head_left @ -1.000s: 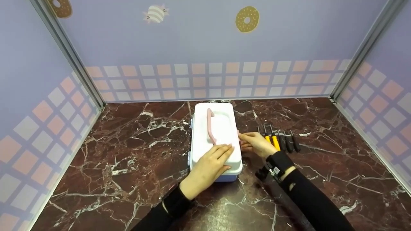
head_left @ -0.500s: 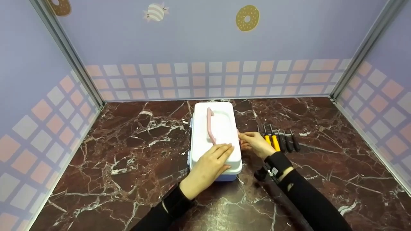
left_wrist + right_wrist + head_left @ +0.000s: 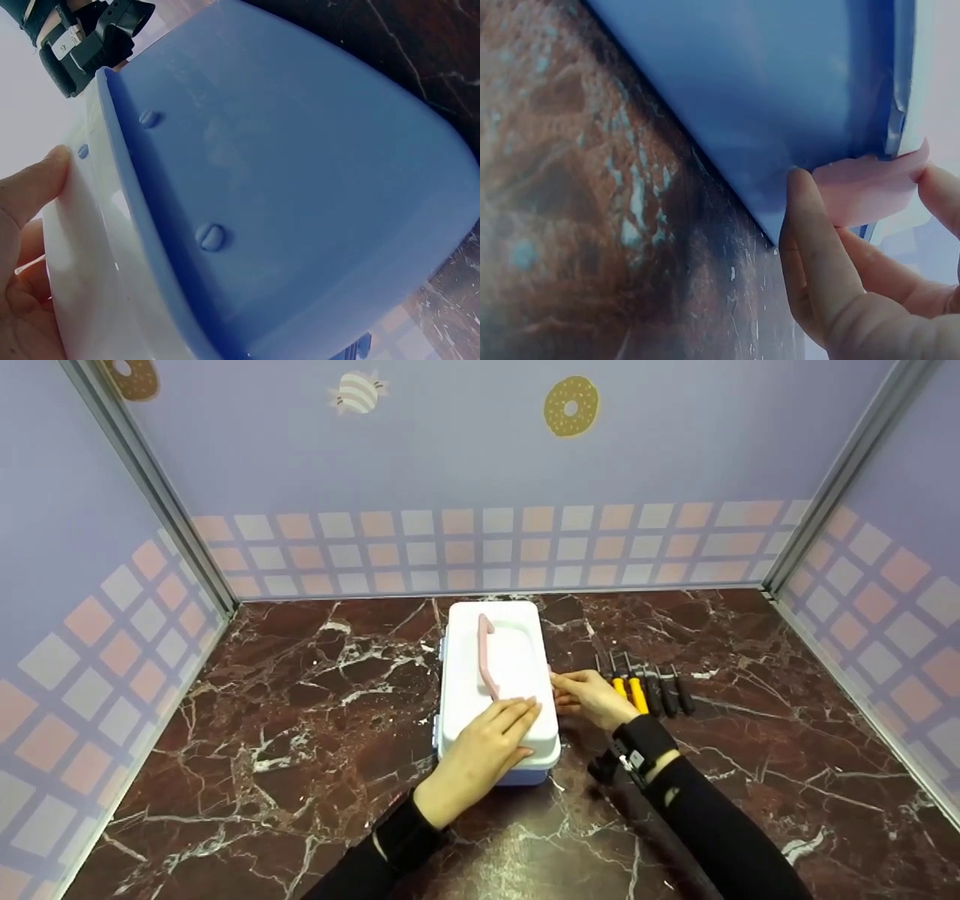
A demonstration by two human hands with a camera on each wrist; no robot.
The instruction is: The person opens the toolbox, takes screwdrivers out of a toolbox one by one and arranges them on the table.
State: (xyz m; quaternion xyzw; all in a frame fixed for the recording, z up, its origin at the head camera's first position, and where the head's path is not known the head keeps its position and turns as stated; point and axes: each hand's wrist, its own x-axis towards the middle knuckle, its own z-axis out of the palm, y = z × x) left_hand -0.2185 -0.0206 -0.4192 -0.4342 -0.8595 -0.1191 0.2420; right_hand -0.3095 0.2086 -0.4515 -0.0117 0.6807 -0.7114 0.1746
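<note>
A box with a white lid (image 3: 525,667) and blue base (image 3: 525,778) stands lengthwise on the table, lid down. Its pink handle (image 3: 484,656) lies on top. My left hand (image 3: 480,750) rests on the lid's near end, fingers laid over the top; the left wrist view has the thumb against the lid's end wall, above the blue side (image 3: 300,180). At the box's right side, my right hand (image 3: 596,697) pinches a pink latch (image 3: 870,191) between thumb and fingers. The latch overlaps the seam of lid and base. Fingers mostly hide it in the head view.
Just right of my right hand lie tools with yellow handles (image 3: 637,695) and black handles (image 3: 670,694), metal shafts pointing away. A wrist camera (image 3: 604,767) juts from the right wrist. Patterned walls (image 3: 465,547) enclose the dark marble-look table (image 3: 285,697).
The head view has shifted slightly. Both hands keep their places on the box, and the box and tools have not visibly moved on the table.
</note>
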